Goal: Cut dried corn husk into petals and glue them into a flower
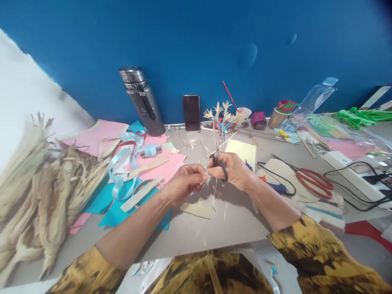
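Observation:
My right hand (235, 169) is closed around small scissors with black handles (224, 172), the blades pointing up and away from me. Right beside it, my left hand (185, 181) pinches a small pale piece of corn husk (205, 179); the fingertips of both hands almost meet there, so much of the piece is hidden. Below the hands lie a cut strip of husk (196, 210) and small scraps. Just beyond the scissors stand several husk flowers (218, 109) on thin stems, some wrapped in blue. A loose husk flower (192, 143) rests on the table.
Dried corn husks (53, 196) pile up at the left, near blue ribbon (118, 179) and coloured paper (165, 167). A thermos (143, 104) and a phone (191, 113) stand at the back. Red-handled scissors (315, 181), a glue gun (277, 188) and a power strip (352, 175) lie right.

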`<control>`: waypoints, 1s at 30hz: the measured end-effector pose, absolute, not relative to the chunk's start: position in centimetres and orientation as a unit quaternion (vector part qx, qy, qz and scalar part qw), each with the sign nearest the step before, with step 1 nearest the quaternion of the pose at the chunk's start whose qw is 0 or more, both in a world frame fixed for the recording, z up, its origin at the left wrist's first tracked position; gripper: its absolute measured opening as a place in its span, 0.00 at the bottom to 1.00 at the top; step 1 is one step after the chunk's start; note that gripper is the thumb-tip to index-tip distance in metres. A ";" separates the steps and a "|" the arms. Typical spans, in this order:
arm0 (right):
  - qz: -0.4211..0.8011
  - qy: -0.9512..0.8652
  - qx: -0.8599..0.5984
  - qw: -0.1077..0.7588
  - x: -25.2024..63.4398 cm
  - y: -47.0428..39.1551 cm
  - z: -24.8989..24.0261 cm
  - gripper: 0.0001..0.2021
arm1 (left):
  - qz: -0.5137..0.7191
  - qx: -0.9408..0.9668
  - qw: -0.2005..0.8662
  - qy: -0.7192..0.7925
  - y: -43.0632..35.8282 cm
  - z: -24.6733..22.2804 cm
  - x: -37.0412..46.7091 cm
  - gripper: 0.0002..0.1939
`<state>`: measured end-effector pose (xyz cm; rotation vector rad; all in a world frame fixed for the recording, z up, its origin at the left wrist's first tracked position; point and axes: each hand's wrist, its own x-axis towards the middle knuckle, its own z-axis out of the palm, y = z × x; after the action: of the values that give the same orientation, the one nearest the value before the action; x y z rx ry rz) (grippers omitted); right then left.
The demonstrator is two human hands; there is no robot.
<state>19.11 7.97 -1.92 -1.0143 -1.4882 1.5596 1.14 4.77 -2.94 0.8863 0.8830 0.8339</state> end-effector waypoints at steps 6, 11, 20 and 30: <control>0.601 -0.545 -0.415 0.412 19.4 8.4 -1.9 0.12 | 0.431 0.405 0.703 0.394 5.1 -3.0 0.7 0.14; 0.597 -0.531 -0.439 0.410 19.4 8.5 -1.5 0.11 | 0.522 0.575 0.407 0.481 4.5 -2.8 -0.1 0.09; 0.639 -0.495 -0.422 0.409 19.0 8.6 -2.2 0.10 | 0.415 0.763 0.066 0.492 3.4 -3.4 0.7 0.06; 0.562 -0.577 -0.404 0.433 18.9 8.3 -2.6 0.14 | 0.510 0.421 0.566 0.493 4.8 -3.1 0.8 0.09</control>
<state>18.92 8.33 -2.55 -1.0057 -1.4379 1.4003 0.76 4.78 -3.06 0.9894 1.1596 1.1989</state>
